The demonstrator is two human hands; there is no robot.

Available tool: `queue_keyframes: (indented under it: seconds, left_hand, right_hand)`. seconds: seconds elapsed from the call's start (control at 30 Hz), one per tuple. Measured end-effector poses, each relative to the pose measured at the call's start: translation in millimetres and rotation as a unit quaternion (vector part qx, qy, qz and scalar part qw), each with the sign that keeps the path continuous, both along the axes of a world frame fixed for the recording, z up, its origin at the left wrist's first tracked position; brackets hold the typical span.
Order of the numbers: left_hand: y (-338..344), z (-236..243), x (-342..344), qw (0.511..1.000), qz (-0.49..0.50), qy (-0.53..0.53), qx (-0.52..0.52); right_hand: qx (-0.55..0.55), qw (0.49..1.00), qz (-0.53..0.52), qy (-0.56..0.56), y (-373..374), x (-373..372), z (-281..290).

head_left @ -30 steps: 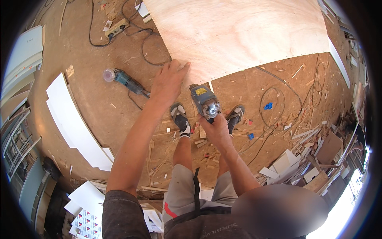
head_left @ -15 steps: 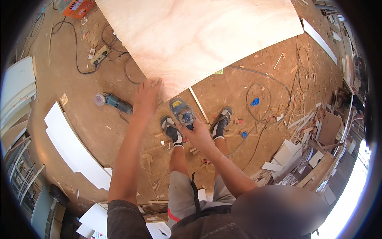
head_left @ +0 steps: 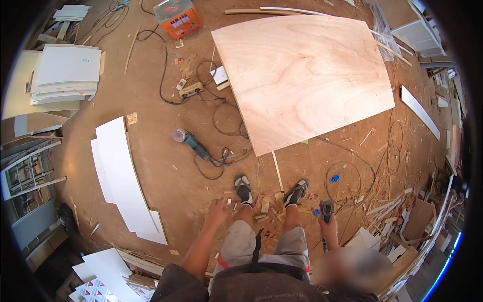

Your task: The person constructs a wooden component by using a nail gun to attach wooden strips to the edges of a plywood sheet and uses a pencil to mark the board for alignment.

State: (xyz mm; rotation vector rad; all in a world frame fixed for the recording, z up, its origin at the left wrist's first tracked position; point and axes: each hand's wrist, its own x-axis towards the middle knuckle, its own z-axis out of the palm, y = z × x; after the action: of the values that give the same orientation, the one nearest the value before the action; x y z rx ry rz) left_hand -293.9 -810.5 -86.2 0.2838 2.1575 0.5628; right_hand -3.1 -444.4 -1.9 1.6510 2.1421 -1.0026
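Observation:
My right hand (head_left: 329,230) is wrapped around a dark power tool, which looks like a nail gun (head_left: 326,208), held out low beside my right leg. My left hand (head_left: 216,212) hangs near my left knee with nothing in it, its fingers loosely apart. In front of my feet lies a large pale plywood panel (head_left: 312,85), raised above the floor, with small marks along its near edge. Neither hand touches the panel. Left of its near corner, an angle grinder (head_left: 195,146) rests on the floor with its cord.
A power strip (head_left: 191,90) with cords lies left of the panel, below an orange box (head_left: 179,20). White boards (head_left: 123,176) lie at the left; more are stacked (head_left: 69,65) beyond. A hose (head_left: 347,148) loops across the floor at right, near piled scraps (head_left: 367,239).
My left hand has let go of the panel's near corner and dropped back toward my knee. My right hand has swung the tool away to the right. The view has shifted, showing the whole panel.

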Motion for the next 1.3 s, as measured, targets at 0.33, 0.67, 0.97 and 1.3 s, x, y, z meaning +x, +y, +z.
queue_keyframes:
  seconds: [0.33,0.67,0.97,1.3]
  left_hand:
    - [-85.0,90.7,-47.2,0.992,0.106,-0.016,-0.068]
    - [-22.1,153.1,-194.7,0.995,0.049,0.029,-0.081]
    - [26.6,203.6,-333.3,0.988,-0.041,0.037,-0.145]
    - [129.1,226.3,-499.1,0.967,-0.18,0.101,-0.149]
  right_hand:
    - [-0.165,0.954,-0.251,-0.019,-59.0,53.1,34.2]
    - [-0.297,0.905,-0.302,0.025,-69.7,-51.1,17.3]
    - [-0.221,0.919,-0.309,0.108,-45.1,-158.2,-39.6]
    - [-0.225,0.862,-0.449,0.065,-109.9,-223.5,-24.3]
